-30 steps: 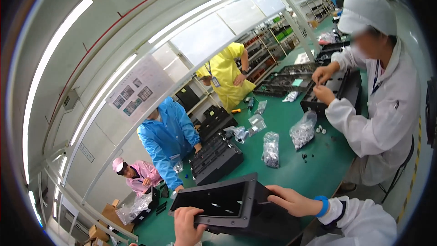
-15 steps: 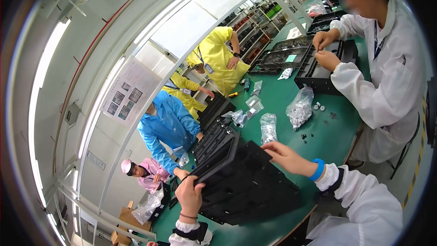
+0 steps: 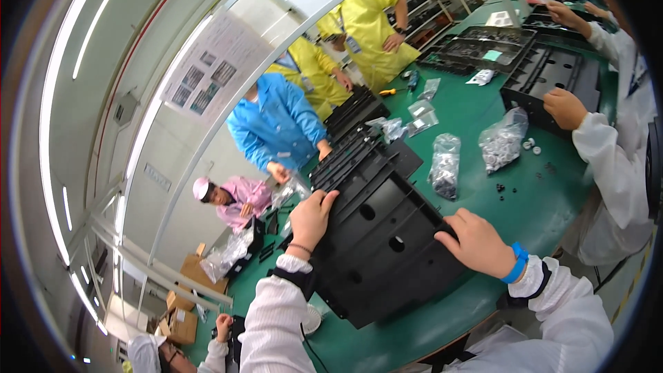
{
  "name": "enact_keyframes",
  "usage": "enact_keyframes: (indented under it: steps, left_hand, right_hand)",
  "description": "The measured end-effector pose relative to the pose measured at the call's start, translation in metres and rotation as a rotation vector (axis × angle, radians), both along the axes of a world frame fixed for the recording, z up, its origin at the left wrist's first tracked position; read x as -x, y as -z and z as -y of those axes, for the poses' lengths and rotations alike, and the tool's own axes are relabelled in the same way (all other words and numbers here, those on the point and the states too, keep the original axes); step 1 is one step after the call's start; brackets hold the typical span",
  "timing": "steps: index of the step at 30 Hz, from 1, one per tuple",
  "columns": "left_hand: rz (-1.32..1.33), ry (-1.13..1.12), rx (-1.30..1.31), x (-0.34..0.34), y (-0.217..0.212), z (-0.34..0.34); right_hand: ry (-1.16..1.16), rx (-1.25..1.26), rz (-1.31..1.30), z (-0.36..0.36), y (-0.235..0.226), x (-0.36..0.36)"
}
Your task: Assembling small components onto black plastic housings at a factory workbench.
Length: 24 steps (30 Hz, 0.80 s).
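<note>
A large black plastic panel (image 3: 394, 242) with ribs and several round holes is tilted up over the green table. My left hand (image 3: 312, 218) grips its left edge, thumb on the face and fingers wrapped behind. On the opposite edge, my right hand (image 3: 475, 240) is closed, with its fingers over the rim; a blue band circles that wrist. Just beyond the panel lies another black ribbed part (image 3: 352, 159), partly covered by it. Clear bags of small parts sit beyond my right hand, one a tall bag (image 3: 445, 166), the other a wider bag of white pieces (image 3: 503, 139).
On the green table (image 3: 545, 197) are small black and white loose pieces, a yellow screwdriver (image 3: 392, 91) and more black panels (image 3: 552, 83) at the right. A co-worker in white is there; people in blue, yellow and pink stand across. Cardboard boxes (image 3: 181, 324) lie at lower left.
The panel has turned from its steep, edge-up pose to show its ribbed, holed face. Both my hands have kept hold of its edges. The co-worker at right has moved their hands apart.
</note>
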<state>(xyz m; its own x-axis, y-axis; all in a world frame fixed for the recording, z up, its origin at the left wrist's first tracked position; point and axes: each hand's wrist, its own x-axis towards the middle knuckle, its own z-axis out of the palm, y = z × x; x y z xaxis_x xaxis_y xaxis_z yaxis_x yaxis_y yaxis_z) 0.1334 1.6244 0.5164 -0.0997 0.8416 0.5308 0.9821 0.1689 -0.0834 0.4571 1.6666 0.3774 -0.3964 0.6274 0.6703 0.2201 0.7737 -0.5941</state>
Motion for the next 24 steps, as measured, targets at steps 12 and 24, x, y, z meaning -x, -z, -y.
enact_keyframes:
  steps: [12,24]
  left_hand:
    - [0.255,-0.14,0.284,0.053,0.031,-0.028]
    - [0.5,-0.091,0.492,0.095,0.111,-0.038]
  right_hand:
    - [-0.262,0.004,0.139,-0.063,-0.006,0.031]
    - [-0.18,0.082,0.176,-0.062,0.018,0.058]
